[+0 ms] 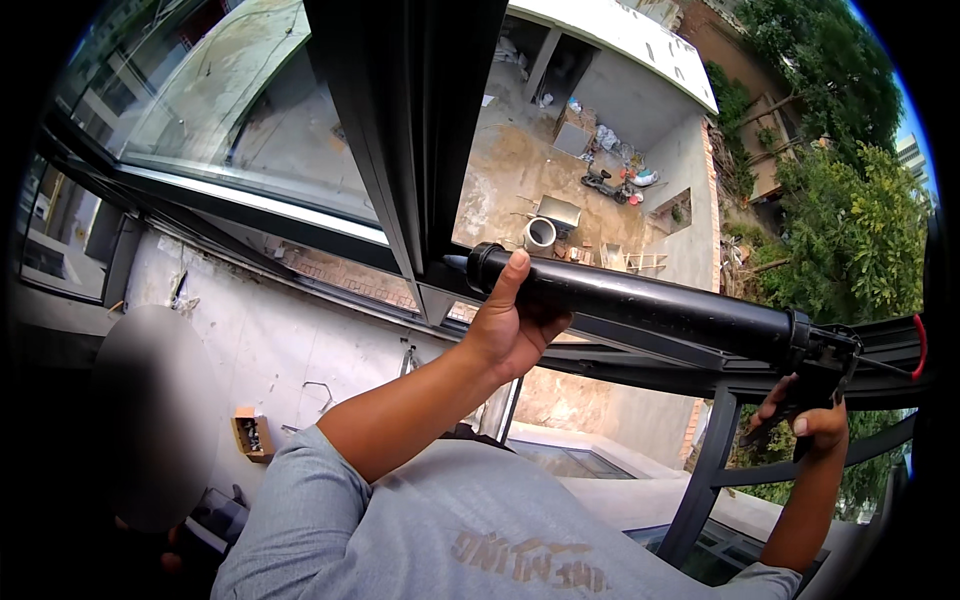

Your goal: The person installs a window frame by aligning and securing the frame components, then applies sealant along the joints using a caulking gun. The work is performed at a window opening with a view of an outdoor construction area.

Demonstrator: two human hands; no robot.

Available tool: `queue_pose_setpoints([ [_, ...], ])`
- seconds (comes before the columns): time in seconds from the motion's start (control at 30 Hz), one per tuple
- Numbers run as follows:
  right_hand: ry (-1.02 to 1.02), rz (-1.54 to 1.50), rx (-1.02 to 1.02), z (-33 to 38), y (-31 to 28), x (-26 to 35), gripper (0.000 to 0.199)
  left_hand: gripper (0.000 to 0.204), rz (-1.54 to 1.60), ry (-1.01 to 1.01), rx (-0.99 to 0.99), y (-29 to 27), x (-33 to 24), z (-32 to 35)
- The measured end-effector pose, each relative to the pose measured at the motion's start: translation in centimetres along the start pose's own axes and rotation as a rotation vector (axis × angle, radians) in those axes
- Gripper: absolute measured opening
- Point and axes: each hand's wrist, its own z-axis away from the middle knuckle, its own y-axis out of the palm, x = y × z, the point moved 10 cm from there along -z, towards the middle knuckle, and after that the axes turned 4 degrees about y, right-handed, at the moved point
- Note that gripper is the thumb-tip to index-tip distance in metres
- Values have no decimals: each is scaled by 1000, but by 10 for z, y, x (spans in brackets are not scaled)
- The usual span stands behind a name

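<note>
A long black caulking gun point(640, 303) lies across the view, tilted down to the right. My left hand point(508, 325) supports the front of its barrel from below, thumb up along the near side and fingers curled beneath. At the rear, my right hand point(818, 424) is wrapped round the handle and trigger, whose lower part the fingers partly hide. The pale nozzle point(455, 262) points left, close against a dark upright window frame point(430, 130); whether it touches the joint I cannot tell. Behind the handle a thin rod ends in a red curved piece point(920, 347).
Glass panes point(250, 200) stand left of the upright. Below the dark lower rail point(680, 350), a courtyard holds a round pot point(538, 236), a scooter point(605, 186) and piled bags. At lower left are a blurred person point(150, 420) and a cardboard box point(252, 434) on a white surface.
</note>
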Motion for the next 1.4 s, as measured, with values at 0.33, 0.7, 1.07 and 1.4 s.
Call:
queue_pose_setpoints([
  [0.33,22,136,-1,-84,-16,64,58,58,131,89,15,10,-11,-22],
  [0.7,-4,235,89,-123,-2,78,45,57,147,110,-63,6,-14,-29],
  [1.07,-99,223,-86,-33,14,50,44,58,89,47,26,5,-15,-12],
  [1.4,-63,159,-140,40,55,-2,66,67,54,-66,80,-4,-9,8],
])
